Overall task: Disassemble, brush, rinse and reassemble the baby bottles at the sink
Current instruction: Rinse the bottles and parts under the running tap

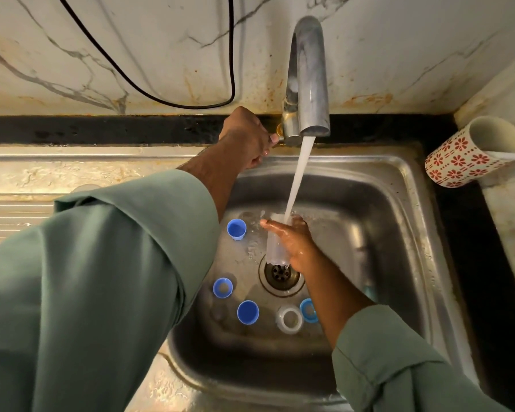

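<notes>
A stainless steel sink (411, 203) fills the view from above, with a metal tap (308, 81) at its back edge pouring a strong stream of water (298, 176). The person's left hand (247, 138) reaches to the tap's base, fingers curled round its handle. The right hand (295, 242) grasps a clear baby bottle (275, 242), held upright over the drain (281, 275) with the stream running into its mouth. Loose parts lie on the sink floor: blue caps (236, 229), blue rings (222, 287) and a white ring (289, 319). The bottle is wet and held one-handed, so it may slip. The hard flow could splash outward, or push the light parts toward the drain.
</notes>
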`<action>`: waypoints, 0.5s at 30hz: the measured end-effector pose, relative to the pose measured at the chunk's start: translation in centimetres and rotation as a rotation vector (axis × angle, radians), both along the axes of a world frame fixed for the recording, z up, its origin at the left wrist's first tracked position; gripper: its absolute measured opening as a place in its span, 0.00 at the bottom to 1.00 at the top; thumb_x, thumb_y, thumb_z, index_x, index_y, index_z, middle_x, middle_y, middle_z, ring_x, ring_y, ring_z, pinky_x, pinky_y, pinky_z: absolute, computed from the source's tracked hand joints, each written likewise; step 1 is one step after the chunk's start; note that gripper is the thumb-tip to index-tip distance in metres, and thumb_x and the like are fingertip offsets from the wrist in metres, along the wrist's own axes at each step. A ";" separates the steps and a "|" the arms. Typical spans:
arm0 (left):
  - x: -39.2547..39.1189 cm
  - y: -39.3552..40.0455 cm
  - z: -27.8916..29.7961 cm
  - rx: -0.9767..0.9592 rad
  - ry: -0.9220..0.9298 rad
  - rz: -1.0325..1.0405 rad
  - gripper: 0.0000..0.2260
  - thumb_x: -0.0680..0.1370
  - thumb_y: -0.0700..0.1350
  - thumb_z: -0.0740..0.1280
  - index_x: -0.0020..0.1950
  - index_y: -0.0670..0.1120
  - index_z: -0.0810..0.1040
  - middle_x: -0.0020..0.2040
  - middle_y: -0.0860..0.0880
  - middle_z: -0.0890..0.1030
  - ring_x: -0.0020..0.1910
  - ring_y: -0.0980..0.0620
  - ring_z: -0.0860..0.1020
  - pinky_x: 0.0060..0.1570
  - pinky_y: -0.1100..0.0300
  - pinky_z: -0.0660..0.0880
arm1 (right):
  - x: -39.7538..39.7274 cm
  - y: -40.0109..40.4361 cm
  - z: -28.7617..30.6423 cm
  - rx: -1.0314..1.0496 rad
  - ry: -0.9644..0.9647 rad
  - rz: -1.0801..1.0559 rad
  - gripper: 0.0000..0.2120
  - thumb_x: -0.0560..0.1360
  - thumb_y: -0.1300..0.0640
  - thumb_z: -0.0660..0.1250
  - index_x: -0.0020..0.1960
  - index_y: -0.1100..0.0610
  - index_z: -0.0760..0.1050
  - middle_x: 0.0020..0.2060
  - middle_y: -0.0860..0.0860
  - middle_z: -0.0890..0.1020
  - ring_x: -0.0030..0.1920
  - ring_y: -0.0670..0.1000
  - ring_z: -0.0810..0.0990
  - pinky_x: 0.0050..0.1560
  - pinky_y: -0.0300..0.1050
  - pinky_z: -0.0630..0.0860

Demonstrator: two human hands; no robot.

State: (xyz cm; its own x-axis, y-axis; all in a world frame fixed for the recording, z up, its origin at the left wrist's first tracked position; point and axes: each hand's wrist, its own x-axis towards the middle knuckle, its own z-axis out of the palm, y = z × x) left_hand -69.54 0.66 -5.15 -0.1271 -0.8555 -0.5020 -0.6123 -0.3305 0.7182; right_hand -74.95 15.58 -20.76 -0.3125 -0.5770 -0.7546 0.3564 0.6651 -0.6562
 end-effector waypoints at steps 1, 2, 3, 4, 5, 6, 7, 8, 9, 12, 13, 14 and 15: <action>0.0 0.0 0.0 0.004 -0.001 -0.005 0.08 0.74 0.42 0.75 0.50 0.44 0.78 0.38 0.46 0.80 0.34 0.53 0.79 0.28 0.63 0.75 | 0.2 0.0 0.0 -0.018 0.070 0.053 0.31 0.66 0.47 0.79 0.62 0.54 0.70 0.52 0.53 0.78 0.48 0.52 0.79 0.41 0.47 0.77; 0.0 0.1 0.0 0.004 -0.001 -0.009 0.08 0.74 0.42 0.75 0.49 0.44 0.78 0.39 0.46 0.80 0.35 0.52 0.79 0.28 0.62 0.75 | 0.4 0.0 -0.1 -0.021 0.120 0.104 0.34 0.66 0.44 0.78 0.64 0.54 0.67 0.53 0.53 0.78 0.49 0.52 0.78 0.44 0.47 0.78; 0.0 0.1 0.0 0.002 0.001 -0.009 0.08 0.74 0.42 0.75 0.48 0.44 0.78 0.39 0.46 0.80 0.35 0.52 0.79 0.29 0.62 0.75 | 0.5 0.0 -0.3 -0.007 0.168 0.147 0.35 0.66 0.41 0.77 0.65 0.54 0.66 0.54 0.53 0.78 0.49 0.52 0.79 0.47 0.49 0.78; 0.0 0.0 0.1 0.002 0.002 -0.007 0.08 0.74 0.42 0.75 0.47 0.44 0.78 0.38 0.46 0.80 0.35 0.52 0.79 0.29 0.63 0.75 | 0.5 0.1 -0.3 0.017 0.202 0.172 0.33 0.67 0.38 0.74 0.64 0.54 0.67 0.54 0.53 0.78 0.49 0.52 0.79 0.50 0.50 0.79; 0.0 0.0 0.0 0.006 0.006 0.000 0.07 0.74 0.42 0.75 0.47 0.44 0.78 0.38 0.46 0.80 0.34 0.52 0.79 0.28 0.64 0.75 | 0.5 0.3 -0.2 0.040 0.201 0.170 0.29 0.69 0.37 0.72 0.61 0.53 0.69 0.53 0.53 0.78 0.50 0.53 0.79 0.52 0.52 0.79; 0.0 0.0 0.0 0.017 0.011 0.007 0.07 0.74 0.42 0.75 0.46 0.44 0.78 0.37 0.46 0.79 0.34 0.53 0.78 0.27 0.65 0.74 | 0.3 0.5 -0.2 0.058 0.144 0.139 0.23 0.72 0.39 0.70 0.58 0.53 0.70 0.52 0.54 0.78 0.50 0.54 0.79 0.54 0.54 0.79; 0.1 -0.1 0.1 0.031 0.022 0.016 0.06 0.75 0.41 0.75 0.45 0.44 0.78 0.37 0.46 0.79 0.33 0.53 0.78 0.26 0.67 0.73 | 0.0 0.7 0.0 0.063 0.024 0.088 0.16 0.74 0.44 0.69 0.55 0.52 0.72 0.52 0.55 0.77 0.50 0.55 0.78 0.54 0.54 0.78; 0.1 0.0 0.1 0.039 0.031 0.023 0.07 0.75 0.41 0.74 0.44 0.44 0.77 0.36 0.46 0.80 0.32 0.53 0.77 0.25 0.67 0.73 | -0.3 0.9 0.1 0.074 -0.144 0.034 0.12 0.74 0.48 0.68 0.54 0.52 0.73 0.52 0.57 0.77 0.50 0.56 0.77 0.53 0.54 0.77; 0.1 0.0 0.0 0.035 0.032 0.023 0.07 0.75 0.41 0.74 0.43 0.44 0.77 0.37 0.46 0.80 0.33 0.53 0.78 0.25 0.66 0.73 | -0.6 1.1 0.4 0.078 -0.310 -0.012 0.11 0.74 0.52 0.68 0.54 0.52 0.74 0.51 0.58 0.76 0.50 0.57 0.76 0.52 0.55 0.76; 0.0 0.2 0.0 0.020 0.020 0.015 0.08 0.74 0.42 0.75 0.42 0.45 0.76 0.39 0.45 0.81 0.34 0.52 0.79 0.25 0.64 0.72 | -0.5 1.6 0.6 -0.034 -0.385 -0.017 0.11 0.74 0.59 0.70 0.56 0.55 0.75 0.49 0.56 0.78 0.50 0.56 0.77 0.48 0.52 0.77; 0.0 0.2 0.1 0.018 0.018 0.015 0.08 0.74 0.41 0.75 0.43 0.45 0.76 0.39 0.45 0.81 0.33 0.53 0.78 0.25 0.64 0.72 | -0.1 1.6 0.5 -0.106 -0.251 0.034 0.11 0.73 0.60 0.72 0.54 0.54 0.76 0.48 0.55 0.79 0.50 0.55 0.79 0.47 0.49 0.78; 0.0 0.2 0.1 0.019 0.018 0.017 0.08 0.74 0.41 0.75 0.43 0.44 0.76 0.39 0.45 0.81 0.33 0.53 0.78 0.24 0.65 0.71 | 0.4 1.5 0.4 -0.153 -0.059 0.088 0.11 0.71 0.61 0.74 0.50 0.52 0.77 0.45 0.52 0.80 0.48 0.53 0.80 0.46 0.47 0.78; 0.1 0.1 0.1 0.020 0.021 0.021 0.08 0.74 0.40 0.75 0.43 0.44 0.76 0.39 0.44 0.81 0.33 0.52 0.77 0.24 0.65 0.70 | 0.7 1.4 0.5 -0.174 0.135 0.131 0.13 0.69 0.61 0.76 0.47 0.49 0.77 0.43 0.48 0.80 0.46 0.51 0.80 0.46 0.45 0.79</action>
State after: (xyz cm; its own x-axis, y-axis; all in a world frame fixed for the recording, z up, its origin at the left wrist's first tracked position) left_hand -69.46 0.81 -5.01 -0.1205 -0.8477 -0.5165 -0.5897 -0.3575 0.7242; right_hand -74.25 16.99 -20.31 -0.3178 -0.7370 -0.5965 0.1762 0.5723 -0.8009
